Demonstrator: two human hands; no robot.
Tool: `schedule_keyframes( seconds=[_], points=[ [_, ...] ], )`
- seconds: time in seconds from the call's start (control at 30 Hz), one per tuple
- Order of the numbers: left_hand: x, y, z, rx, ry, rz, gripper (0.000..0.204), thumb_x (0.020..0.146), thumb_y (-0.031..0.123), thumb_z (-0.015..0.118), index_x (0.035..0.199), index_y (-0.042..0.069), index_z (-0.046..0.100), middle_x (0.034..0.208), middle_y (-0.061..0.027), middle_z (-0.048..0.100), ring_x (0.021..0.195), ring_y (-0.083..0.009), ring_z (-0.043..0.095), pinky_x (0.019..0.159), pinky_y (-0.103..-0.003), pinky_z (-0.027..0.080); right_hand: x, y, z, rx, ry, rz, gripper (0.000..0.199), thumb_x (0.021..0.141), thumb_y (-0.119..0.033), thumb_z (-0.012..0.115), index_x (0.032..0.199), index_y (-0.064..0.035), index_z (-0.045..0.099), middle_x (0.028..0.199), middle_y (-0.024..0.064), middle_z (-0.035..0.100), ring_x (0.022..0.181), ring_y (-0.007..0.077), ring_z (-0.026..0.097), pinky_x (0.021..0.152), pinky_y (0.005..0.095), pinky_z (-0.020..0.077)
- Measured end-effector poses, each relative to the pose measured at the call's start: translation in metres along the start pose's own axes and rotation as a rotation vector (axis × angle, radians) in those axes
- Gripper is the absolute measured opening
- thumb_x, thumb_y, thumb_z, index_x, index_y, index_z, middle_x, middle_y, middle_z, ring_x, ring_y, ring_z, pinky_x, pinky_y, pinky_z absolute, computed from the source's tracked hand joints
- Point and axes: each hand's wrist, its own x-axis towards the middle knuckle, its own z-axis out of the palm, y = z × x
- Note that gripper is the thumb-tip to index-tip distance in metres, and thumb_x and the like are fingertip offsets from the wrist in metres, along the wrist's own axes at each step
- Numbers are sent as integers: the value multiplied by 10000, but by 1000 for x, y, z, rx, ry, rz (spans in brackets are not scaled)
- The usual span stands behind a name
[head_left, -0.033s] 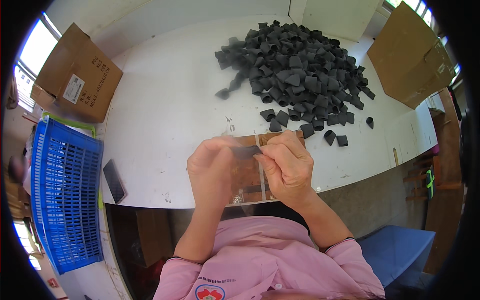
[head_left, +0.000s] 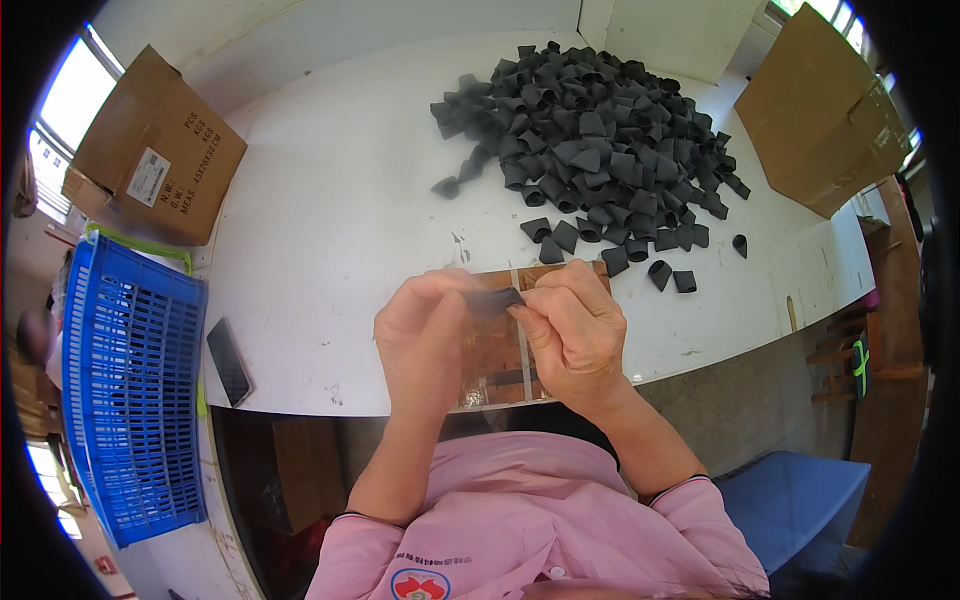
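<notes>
Between my two hands I hold a small black sleeve-like piece [head_left: 493, 301], stretched sideways. My left hand [head_left: 425, 325] has its fingers closed on the piece's left end; that side looks hazy. The right end is pinched by the thumb and fingers of my right hand [head_left: 575, 325]. Under both hands lies a brown board [head_left: 500, 360] with pale tape strips, at the table's near edge. Beyond it a big heap of similar black pieces [head_left: 600, 150], short tapered tubes, covers the far middle and right. A few loose black pieces [head_left: 660, 274] lie on its near side.
The white table [head_left: 310, 200] bears a dark phone [head_left: 229, 362] near its left edge. A blue plastic basket [head_left: 135, 390] and a cardboard box [head_left: 155, 150] stand at the left. Another cardboard box [head_left: 825, 110] stands far right. A blue stool [head_left: 795, 500] is below, right.
</notes>
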Motion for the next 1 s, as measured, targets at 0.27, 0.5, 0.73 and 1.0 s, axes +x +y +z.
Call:
schedule_keyframes(
  seconds=[0.27, 0.5, 0.73, 1.0],
  points=[
    [17, 18, 1, 538, -158, 82, 147, 726, 6, 597, 872, 2, 611, 804, -58, 604, 733, -123, 557, 661, -221, 430, 8, -6, -5, -69, -134, 76, 100, 677, 0, 629, 700, -15, 533, 657, 76, 482, 559, 222, 475, 478, 321, 383],
    [15, -9, -41, 765, 66, 170, 137, 805, -4, 547, 941, 0, 556, 739, -16, 555, 666, -62, 499, 587, -182, 401, 57, 9, -31, 653, 54, 712, 190, 819, -180, 568, 753, -3, 582, 650, -3, 523, 532, 52, 422, 466, 205, 340],
    [-8, -48, -107, 1488, 164, 17, 341, 701, 200, 653, 928, -27, 538, 828, -142, 559, 691, -232, 525, 616, -333, 446, -24, 11, -9, 367, -48, 727, 171, 851, -144, 520, 814, 9, 589, 645, -7, 526, 539, 53, 436, 492, 182, 354],
    [-13, -61, -111, 1701, 97, -18, 102, 717, 28, 591, 797, -24, 553, 844, -152, 546, 751, -300, 546, 646, -363, 448, -70, 1, 30, 352, -385, 750, 177, 826, -147, 543, 774, 19, 576, 591, 67, 527, 522, 109, 483, 495, 246, 392]
  ],
)
